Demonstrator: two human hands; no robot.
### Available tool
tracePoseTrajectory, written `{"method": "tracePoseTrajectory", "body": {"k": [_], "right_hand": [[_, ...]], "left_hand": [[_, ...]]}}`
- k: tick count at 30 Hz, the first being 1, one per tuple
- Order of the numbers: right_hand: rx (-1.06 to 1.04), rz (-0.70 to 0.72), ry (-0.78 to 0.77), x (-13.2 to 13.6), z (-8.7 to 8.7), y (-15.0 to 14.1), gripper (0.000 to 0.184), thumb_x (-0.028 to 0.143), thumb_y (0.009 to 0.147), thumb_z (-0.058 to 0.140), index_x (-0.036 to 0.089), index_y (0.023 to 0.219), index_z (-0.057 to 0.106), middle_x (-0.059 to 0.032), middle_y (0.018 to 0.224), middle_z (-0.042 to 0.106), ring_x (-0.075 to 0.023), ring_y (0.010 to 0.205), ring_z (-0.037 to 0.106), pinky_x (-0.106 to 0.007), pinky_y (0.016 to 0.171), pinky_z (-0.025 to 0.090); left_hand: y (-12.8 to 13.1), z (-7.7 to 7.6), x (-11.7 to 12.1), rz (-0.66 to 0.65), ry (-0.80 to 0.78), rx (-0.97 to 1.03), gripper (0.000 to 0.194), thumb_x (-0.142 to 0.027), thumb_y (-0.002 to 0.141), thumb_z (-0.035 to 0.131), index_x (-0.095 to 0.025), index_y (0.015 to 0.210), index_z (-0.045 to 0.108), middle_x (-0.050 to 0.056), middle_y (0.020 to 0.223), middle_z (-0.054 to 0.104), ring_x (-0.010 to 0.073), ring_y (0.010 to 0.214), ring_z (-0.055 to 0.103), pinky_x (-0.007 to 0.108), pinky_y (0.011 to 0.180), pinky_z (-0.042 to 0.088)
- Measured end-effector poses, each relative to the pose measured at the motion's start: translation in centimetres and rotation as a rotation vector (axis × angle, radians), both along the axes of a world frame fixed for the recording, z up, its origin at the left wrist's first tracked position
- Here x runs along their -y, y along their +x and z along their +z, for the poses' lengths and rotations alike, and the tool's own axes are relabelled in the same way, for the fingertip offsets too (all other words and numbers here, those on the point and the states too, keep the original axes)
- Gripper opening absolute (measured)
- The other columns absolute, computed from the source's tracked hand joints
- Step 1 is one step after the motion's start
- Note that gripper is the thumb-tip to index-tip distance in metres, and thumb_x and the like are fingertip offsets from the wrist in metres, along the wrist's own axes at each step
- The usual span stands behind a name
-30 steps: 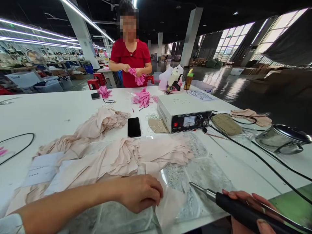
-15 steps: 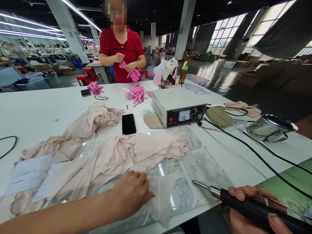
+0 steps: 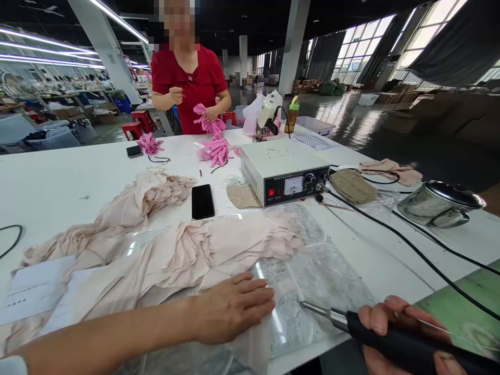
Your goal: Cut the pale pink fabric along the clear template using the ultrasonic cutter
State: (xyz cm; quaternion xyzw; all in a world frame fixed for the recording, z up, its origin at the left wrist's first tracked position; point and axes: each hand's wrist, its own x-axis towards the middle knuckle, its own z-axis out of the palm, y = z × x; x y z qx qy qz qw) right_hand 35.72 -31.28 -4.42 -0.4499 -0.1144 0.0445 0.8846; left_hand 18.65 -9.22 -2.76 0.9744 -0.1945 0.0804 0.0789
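My left hand [image 3: 238, 307] lies flat with fingers stretched out, pressing a thin beige fabric piece [image 3: 250, 346] on the clear, glossy sheet [image 3: 328, 271]. In my right hand [image 3: 390, 333] is a black-handled tool with a tapered metal tip [image 3: 339, 317]. Its tip points left, just right of my left hand; I cannot tell whether it touches the sheet. A thin clear edge shows beside my right fingers, too little to name. Beyond my left hand spreads a stack of beige fabric pieces [image 3: 242, 234], with another beige bundle [image 3: 156, 192] farther back.
A control box [image 3: 285, 172] with a dial stands mid-table, a black cable [image 3: 375, 224] running right from it. Around it are a phone [image 3: 203, 201], a metal mug [image 3: 439, 205] and white papers [image 3: 37, 286]. Across the table, a person in red [image 3: 189, 88] holds pink strips [image 3: 209, 122].
My left hand has gone from curled to flat and moved right over the fabric piece. The tool tip has shifted slightly left and down. The person opposite has drawn one hand away from the pink strips.
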Motion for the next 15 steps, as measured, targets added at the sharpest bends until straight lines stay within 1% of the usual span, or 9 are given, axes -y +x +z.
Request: {"method": "tracePoseTrajectory", "body": {"k": [4,8,10,12,15], "right_hand": [[-0.048,0.017,0.030,-1.5,1.1,-0.2,0.021,0.040,0.072,0.058,0.020,0.080,0.058,-0.0023,0.079,0.052,-0.0143,0.054,0.047,-0.034,0.048,0.040],[-0.023,0.017,0.027,-3.3,2.1,-0.7,0.020,0.039,0.071,0.059,0.021,0.078,0.057,-0.0003,0.073,0.052,-0.0137,0.051,0.046,-0.033,0.047,0.040],[-0.023,0.018,0.032,-3.7,2.0,-0.7,0.019,0.037,0.069,0.060,0.021,0.078,0.056,0.0007,0.073,0.051,-0.0133,0.051,0.046,-0.032,0.047,0.040],[-0.020,-0.004,0.031,-3.7,1.6,-0.5,0.018,0.035,0.067,0.061,0.021,0.077,0.056,0.0010,0.074,0.050,-0.0139,0.053,0.047,-0.033,0.048,0.041],[0.015,-0.107,-0.005,-2.9,0.8,0.2,0.018,0.034,0.066,0.058,0.021,0.078,0.057,-0.0012,0.079,0.053,-0.0161,0.056,0.049,-0.034,0.047,0.040]], "left_hand": [[1.5,-0.7,-0.3,-0.035,0.032,0.024,0.033,-0.023,0.105,0.035,-0.008,0.128,0.053,0.011,0.136,0.056,0.0244,0.128,0.048,0.038,0.106,0.036],[2.0,-1.5,-0.3,-0.056,0.029,0.043,0.033,-0.025,0.105,0.035,-0.008,0.125,0.056,0.009,0.135,0.057,0.0245,0.126,0.049,0.037,0.106,0.035],[2.0,-1.6,-0.3,-0.055,0.013,0.045,0.033,-0.025,0.105,0.036,-0.009,0.124,0.056,0.009,0.135,0.056,0.0242,0.126,0.050,0.037,0.106,0.034],[1.8,-1.6,-0.4,-0.056,0.004,0.039,0.032,-0.025,0.105,0.036,-0.010,0.125,0.056,0.009,0.136,0.056,0.0240,0.126,0.050,0.037,0.107,0.034],[1.8,-1.4,-0.5,-0.062,-0.001,0.004,0.032,-0.025,0.104,0.037,-0.011,0.127,0.055,0.009,0.136,0.055,0.0240,0.127,0.049,0.038,0.107,0.034]]}}
